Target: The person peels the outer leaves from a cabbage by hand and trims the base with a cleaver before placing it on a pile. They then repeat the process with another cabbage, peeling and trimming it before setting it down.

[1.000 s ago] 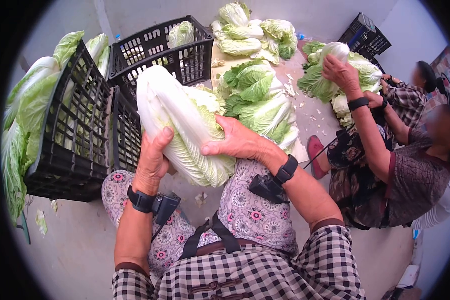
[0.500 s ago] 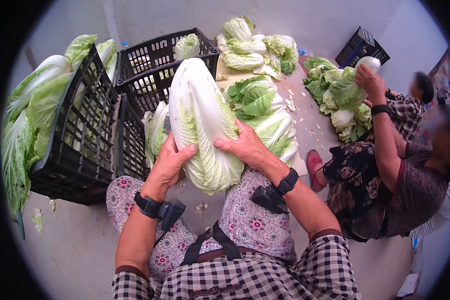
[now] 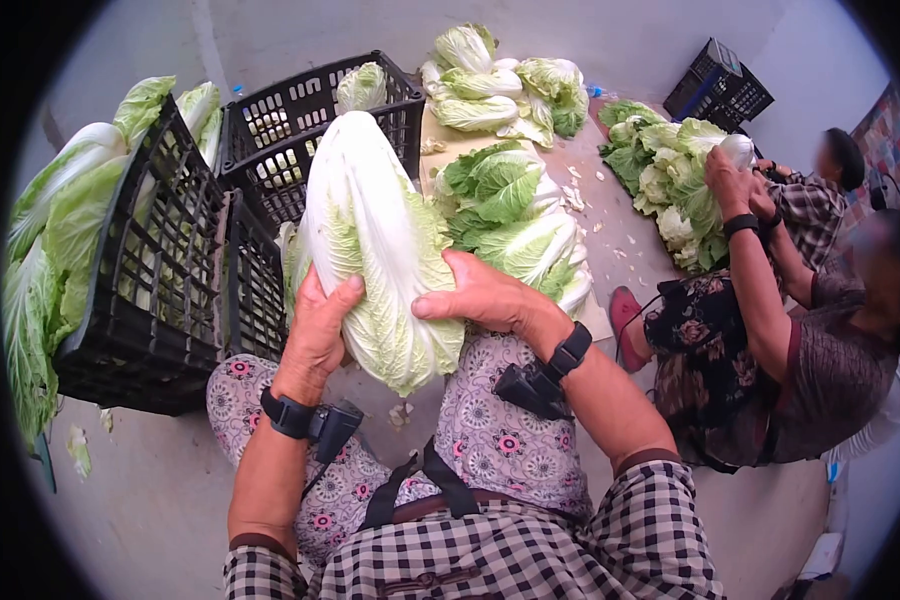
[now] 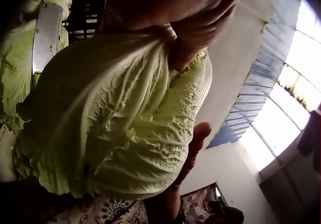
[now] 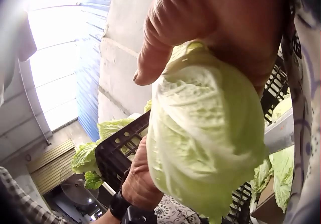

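A large napa cabbage (image 3: 380,250) is held up over my lap, its white stem end pointing away from me and its leafy tip toward me. My left hand (image 3: 320,325) grips its left side, thumb on top and fingers hidden beneath. On the opposite side my right hand (image 3: 495,300) holds it the same way, thumb lying across the leaves. The left wrist view shows the crinkled leaves (image 4: 145,128) of the tip close up. A flat metal blade (image 4: 47,38) lies beyond the cabbage among other leaves.
Black plastic crates (image 3: 320,110) with cabbages stand at the left and behind. More cabbages (image 3: 515,205) lie on a board ahead, with leaf scraps on the floor. To the right, another person (image 3: 800,340) handles a cabbage over a leafy pile (image 3: 675,175).
The cabbage has swung from leaning left to more upright, then shifted slightly back left, both hands still holding it. The other person's cabbage has moved to the right.
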`<state>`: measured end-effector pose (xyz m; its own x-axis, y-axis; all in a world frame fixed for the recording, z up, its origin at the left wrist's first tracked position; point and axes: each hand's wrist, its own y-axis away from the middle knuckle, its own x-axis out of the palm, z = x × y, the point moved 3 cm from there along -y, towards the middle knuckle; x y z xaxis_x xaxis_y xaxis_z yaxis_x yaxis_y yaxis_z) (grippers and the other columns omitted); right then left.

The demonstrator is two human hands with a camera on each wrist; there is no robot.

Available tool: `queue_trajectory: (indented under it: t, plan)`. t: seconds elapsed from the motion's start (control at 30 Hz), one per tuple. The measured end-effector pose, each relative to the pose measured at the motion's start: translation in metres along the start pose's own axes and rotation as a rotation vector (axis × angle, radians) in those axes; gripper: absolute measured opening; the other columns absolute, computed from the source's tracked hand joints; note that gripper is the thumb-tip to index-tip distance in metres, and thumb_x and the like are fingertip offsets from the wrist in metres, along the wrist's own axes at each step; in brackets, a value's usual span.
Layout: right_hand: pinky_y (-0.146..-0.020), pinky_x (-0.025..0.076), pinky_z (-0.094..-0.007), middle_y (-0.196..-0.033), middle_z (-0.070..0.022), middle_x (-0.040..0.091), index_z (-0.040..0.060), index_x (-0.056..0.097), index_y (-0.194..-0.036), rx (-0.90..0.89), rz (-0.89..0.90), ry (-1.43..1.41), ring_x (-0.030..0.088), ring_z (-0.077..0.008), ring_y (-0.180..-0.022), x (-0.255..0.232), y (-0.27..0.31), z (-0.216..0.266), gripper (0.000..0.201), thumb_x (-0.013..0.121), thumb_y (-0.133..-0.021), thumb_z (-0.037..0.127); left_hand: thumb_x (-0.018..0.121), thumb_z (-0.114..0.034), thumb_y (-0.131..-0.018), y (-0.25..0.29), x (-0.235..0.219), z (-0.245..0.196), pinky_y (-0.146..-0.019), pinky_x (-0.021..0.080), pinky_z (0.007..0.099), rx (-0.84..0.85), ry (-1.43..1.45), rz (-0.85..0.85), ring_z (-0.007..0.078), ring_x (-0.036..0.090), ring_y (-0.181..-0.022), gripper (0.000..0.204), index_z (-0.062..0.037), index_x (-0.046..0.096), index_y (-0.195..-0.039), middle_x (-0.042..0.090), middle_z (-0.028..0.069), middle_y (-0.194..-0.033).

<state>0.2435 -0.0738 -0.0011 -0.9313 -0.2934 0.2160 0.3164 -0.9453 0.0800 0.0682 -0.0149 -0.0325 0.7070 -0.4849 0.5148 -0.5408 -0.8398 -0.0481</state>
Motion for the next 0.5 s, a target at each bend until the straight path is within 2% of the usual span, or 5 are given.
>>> queue_trajectory:
  t: [0.17, 0.3, 0.4, 0.5]
  plan:
    - [-0.094, 0.042, -0.0304, -0.119, -0.0118, 0.055, -0.0044, 0.041, -0.129, -0.065, -0.104, -0.039, 0.053, -0.0173, -0.107, -0.0054, -0.0032, -0.0071, 0.070, 0.074, -0.071, 0.018, 0.070, -0.020, -0.080, -0.0022, -0.0033, 0.0036, -0.094, 0.045, 0.0348, -0.046, -0.044, 0.004, 0.0222, 0.054, -0.110, 0.062, -0.0014, 0.037, -0.130, 0.052, 0.0109, -0.123]
    - [-0.094, 0.042, -0.0292, -0.117, -0.0105, 0.057, -0.0047, 0.043, -0.126, -0.099, -0.173, 0.068, 0.055, -0.0155, -0.105, -0.0068, 0.0005, -0.0041, 0.067, 0.074, -0.071, 0.019, 0.070, -0.034, -0.080, -0.0014, 0.0007, 0.0030, -0.098, 0.041, 0.0357, -0.099, -0.125, 0.063, 0.0224, 0.050, -0.114, 0.073, -0.0001, 0.033, -0.133, 0.048, 0.0117, -0.128]
    - [-0.094, 0.042, -0.0293, -0.118, -0.0113, 0.056, -0.0035, 0.042, -0.128, -0.137, -0.148, 0.056, 0.054, -0.0164, -0.106, -0.0030, 0.0035, 0.0004, 0.068, 0.071, -0.070, 0.014, 0.066, -0.028, -0.084, -0.0029, -0.0065, 0.0075, -0.099, 0.039, 0.0355, -0.122, -0.083, 0.056, 0.0221, 0.049, -0.116, 0.065, -0.0005, 0.033, -0.133, 0.048, 0.0119, -0.129]
    - [-0.095, 0.041, -0.0295, -0.119, -0.0111, 0.056, -0.0022, 0.041, -0.130, -0.153, -0.058, -0.050, 0.053, -0.0170, -0.107, 0.0001, -0.0037, -0.0069, 0.072, 0.073, -0.069, 0.018, 0.064, -0.023, -0.086, -0.0019, -0.0087, 0.0043, -0.099, 0.039, 0.0356, -0.085, -0.072, 0.030, 0.0219, 0.049, -0.115, 0.059, -0.0011, 0.034, -0.132, 0.048, 0.0117, -0.129]
